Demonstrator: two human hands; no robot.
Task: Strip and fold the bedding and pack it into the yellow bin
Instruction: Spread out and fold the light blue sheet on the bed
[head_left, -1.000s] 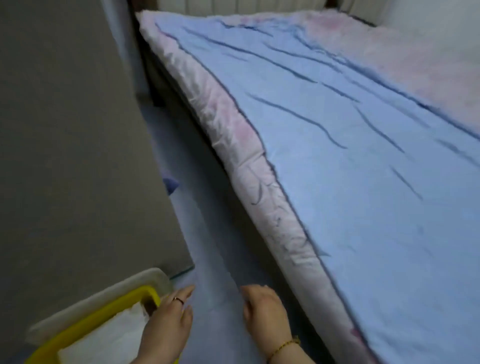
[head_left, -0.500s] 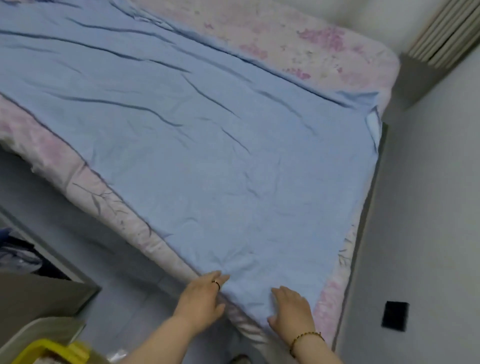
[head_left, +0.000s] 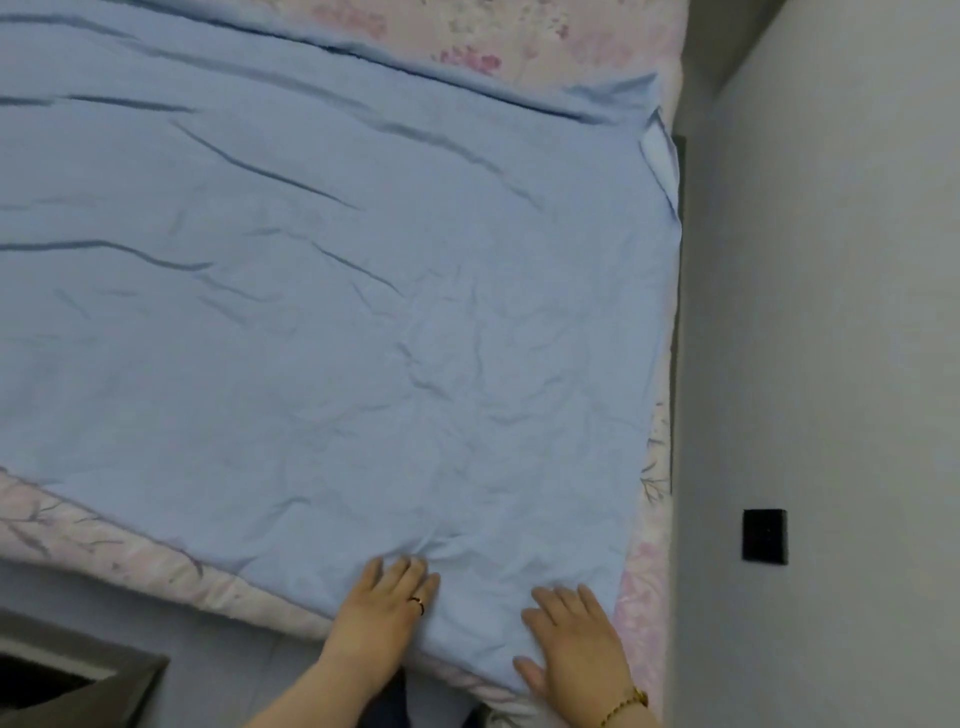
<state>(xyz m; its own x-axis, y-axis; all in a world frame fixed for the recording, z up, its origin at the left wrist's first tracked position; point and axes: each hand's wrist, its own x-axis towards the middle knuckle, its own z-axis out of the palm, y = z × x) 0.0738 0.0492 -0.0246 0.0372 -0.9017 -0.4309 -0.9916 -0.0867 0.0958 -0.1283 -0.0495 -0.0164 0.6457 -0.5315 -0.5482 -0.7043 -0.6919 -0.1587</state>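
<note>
Lying spread flat over the bed, the blue sheet (head_left: 337, 312) covers most of the top. Long dark creases run across its far half, and finer crumples bunch nr the near edge. Its far-right corner is turned back on itself by the bed's end.

Left hand (head_left: 384, 618) rests palm-down at the sheet's near edge, fingers straight & close together on the cloth, gripping nothing. A ring (head_left: 417, 604) shows on one finger. Right hand (head_left: 576, 649) lies flat just beside it, nr the sheet's near-right corner, fingers a bit splayed, thumb out, also holding nothing. A beaded bracelet (head_left: 626, 705) sits on that wrist.

Under the sheet, a pink floral cover (head_left: 519, 36) shows as a band along the far side, the near edge & the right end, w/ grey twig print on the near band. A dark bed frame (head_left: 678, 260) edges the right end, tight vs. a plain grey wall (head_left: 831, 312). Low on that wall is a small black plate (head_left: 763, 535); any marking on it is too small to tell.

Grey floor (head_left: 208, 670) runs along the bed's near side. A grey-edged piece of furniture (head_left: 78, 680), dark inside, cuts into the bottom-left corner, apart from the bed.
</note>
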